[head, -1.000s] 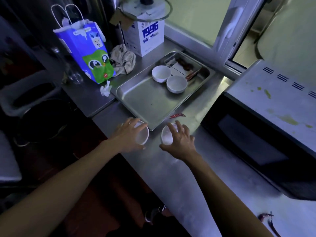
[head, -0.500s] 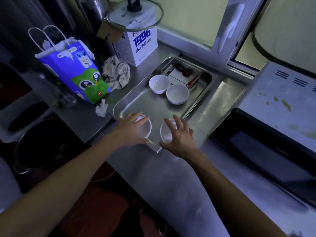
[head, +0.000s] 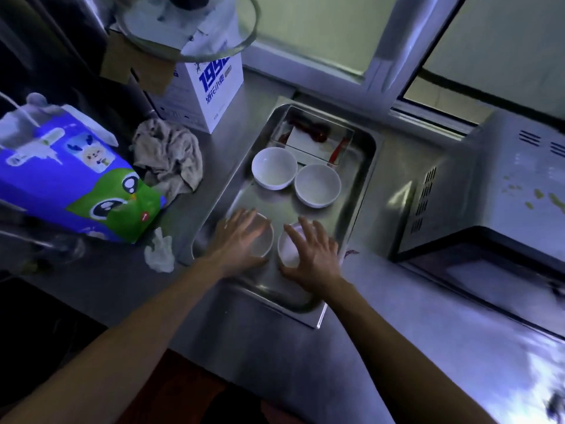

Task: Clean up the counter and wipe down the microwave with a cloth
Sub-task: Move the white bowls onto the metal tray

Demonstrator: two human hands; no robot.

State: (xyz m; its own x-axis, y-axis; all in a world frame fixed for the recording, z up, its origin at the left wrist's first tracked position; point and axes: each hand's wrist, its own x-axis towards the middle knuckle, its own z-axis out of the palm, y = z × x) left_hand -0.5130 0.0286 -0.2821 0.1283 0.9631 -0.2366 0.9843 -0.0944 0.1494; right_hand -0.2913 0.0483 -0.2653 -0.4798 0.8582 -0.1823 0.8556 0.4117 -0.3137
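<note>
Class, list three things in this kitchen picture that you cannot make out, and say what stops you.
1. Head view: the bowl under the left hand; the hand covers most of it, contents unseen.
2. Head view: the microwave front, cut off by the right edge and blurred.
3. Head view: the small dish at the tray's far end; its dark red contents are too dim to identify.

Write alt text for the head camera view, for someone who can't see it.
Two hands, left hand and right hand, each grip a white bowl inside a steel tray holding two more white bowls; a microwave stands right, a crumpled cloth left.
</note>
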